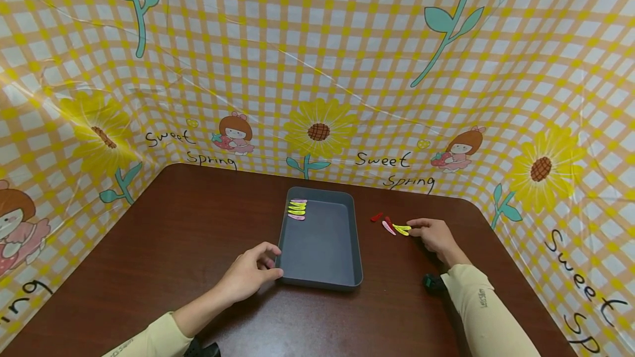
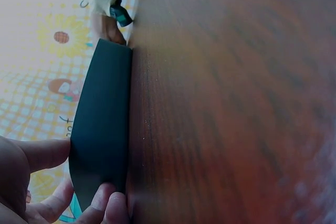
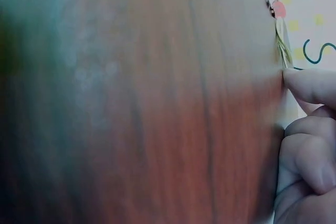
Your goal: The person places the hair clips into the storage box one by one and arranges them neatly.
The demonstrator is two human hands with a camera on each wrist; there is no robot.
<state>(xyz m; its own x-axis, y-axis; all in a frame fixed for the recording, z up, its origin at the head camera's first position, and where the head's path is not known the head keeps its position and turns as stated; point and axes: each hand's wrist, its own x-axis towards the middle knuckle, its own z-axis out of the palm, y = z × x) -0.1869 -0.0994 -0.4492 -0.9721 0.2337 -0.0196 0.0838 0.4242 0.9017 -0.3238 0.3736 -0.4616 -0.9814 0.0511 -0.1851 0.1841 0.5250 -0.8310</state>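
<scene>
and here's the left hand (image 1: 250, 273) on the grey tray (image 1: 324, 247), at its near corner between seven and eight o'clock, thumb and fingers bent around that corner, gripping it. the tray sits mid-table, long side running twelve to six. inside, up at ten to eleven o'clock, a neat column of hair clips (image 1: 296, 208), pink at both ends, yellow between! over to the right hand (image 1: 435, 236), out past the tray's three o'clock: thumb and forefinger meet the near end of two yellow clips (image 1: 403, 228), though whether they've pinched them i can't tell; the other fingers curl under. at ten o'clock from those yellows lie a pink clip (image 1: 388, 228) and two red clips (image 1: 376, 217), all flat on the brown table (image 1: 218, 203). checked sunflower cloth (image 1: 268, 70) stands at twelve.
</scene>
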